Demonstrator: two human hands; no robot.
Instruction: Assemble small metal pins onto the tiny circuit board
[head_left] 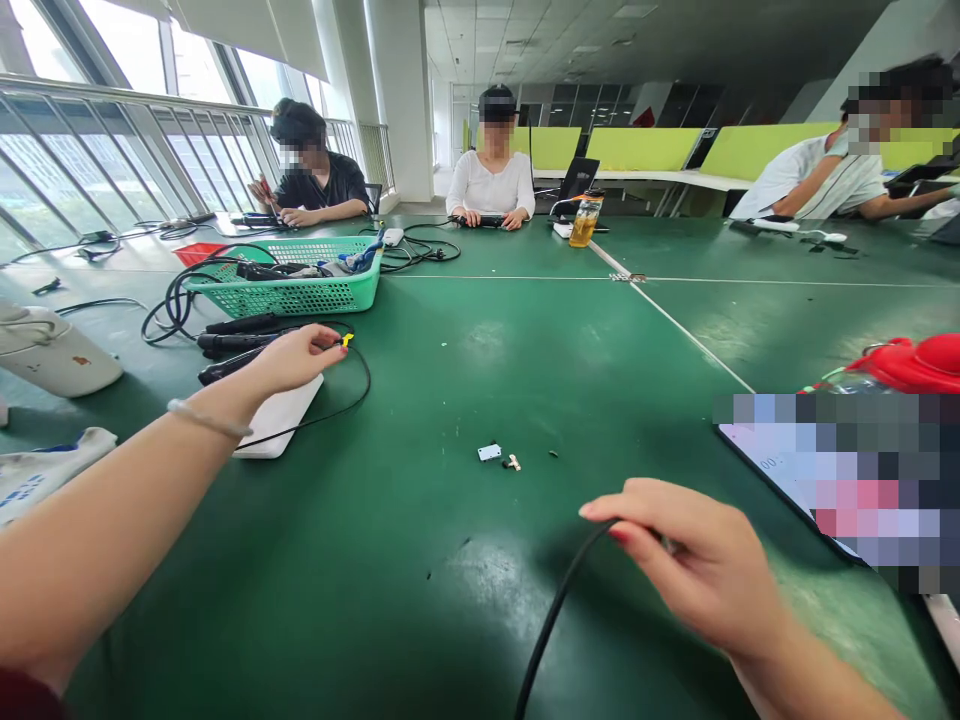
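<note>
My right hand (697,560) pinches a thick black cable (555,610) between thumb and fingers; the cable hangs down and out of view at the bottom edge. Farther off on the left, my left hand (300,355) is closed at a small yellow piece (347,341), which sits by a thin black cord (360,395). That cord loops down over a white flat block (281,430) under my left wrist. Between my hands on the green table (480,560) lie a small white rectangular part (490,453) and a tiny gold-coloured part (514,462).
A green plastic basket (300,295) with cables and tools stands behind my left hand, near black handles (236,335). At right are a phone (780,480) and a red-lidded bottle (915,362). A drink bottle (586,220) stands farther back. Three people sit around the table.
</note>
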